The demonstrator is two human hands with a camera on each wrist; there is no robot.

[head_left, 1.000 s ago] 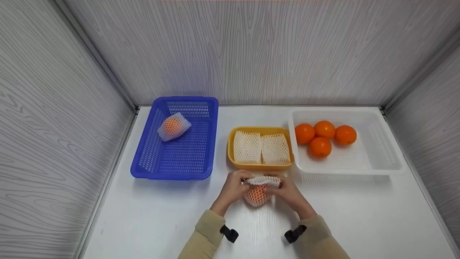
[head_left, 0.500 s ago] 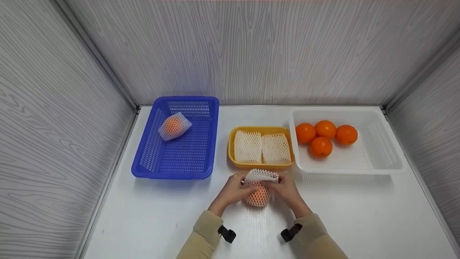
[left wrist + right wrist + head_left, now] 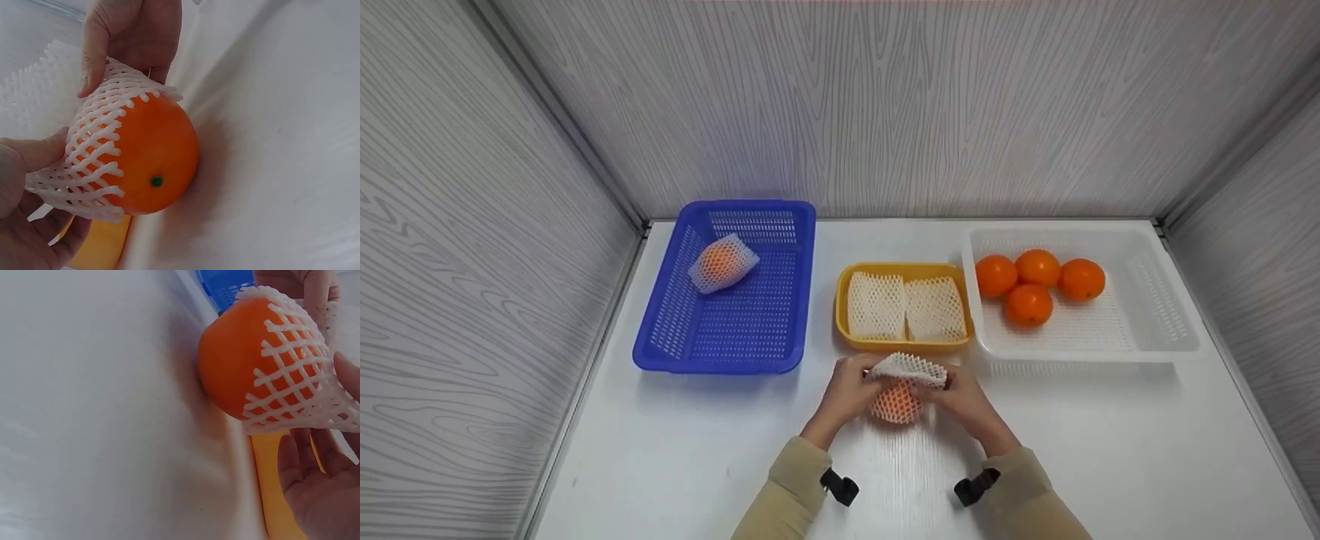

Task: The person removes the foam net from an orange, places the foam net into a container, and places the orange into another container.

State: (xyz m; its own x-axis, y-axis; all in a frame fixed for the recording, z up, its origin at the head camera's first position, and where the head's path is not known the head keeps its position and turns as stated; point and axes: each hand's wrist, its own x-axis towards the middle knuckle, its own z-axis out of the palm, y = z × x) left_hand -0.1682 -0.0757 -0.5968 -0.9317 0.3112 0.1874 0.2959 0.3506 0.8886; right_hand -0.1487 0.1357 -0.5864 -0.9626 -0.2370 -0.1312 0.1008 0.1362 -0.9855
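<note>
An orange (image 3: 163,152) sits partly inside a white foam net sleeve (image 3: 910,367), on the near side of the yellow tray. Its end with a green stem mark (image 3: 157,181) shows bare in the left wrist view. My left hand (image 3: 849,391) holds the sleeve's left side, its thumb (image 3: 45,153) lying on the mesh. From the right, my right hand (image 3: 958,395) grips the sleeve, thumb (image 3: 347,374) on top and fingers (image 3: 304,455) below. The sleeve's far end stands loose above both hands in the head view.
Two flat foam net sleeves (image 3: 876,307) lie in the yellow tray (image 3: 904,347). The white basket (image 3: 1140,300) at right holds several bare oranges (image 3: 1029,305). At left, a blue basket (image 3: 750,322) contains one net-wrapped orange (image 3: 724,263). Panel walls (image 3: 840,112) enclose the table.
The hands draw slightly together and then apart again around the sleeve. Its loose far end rises and shifts. The baskets and their contents stay put.
</note>
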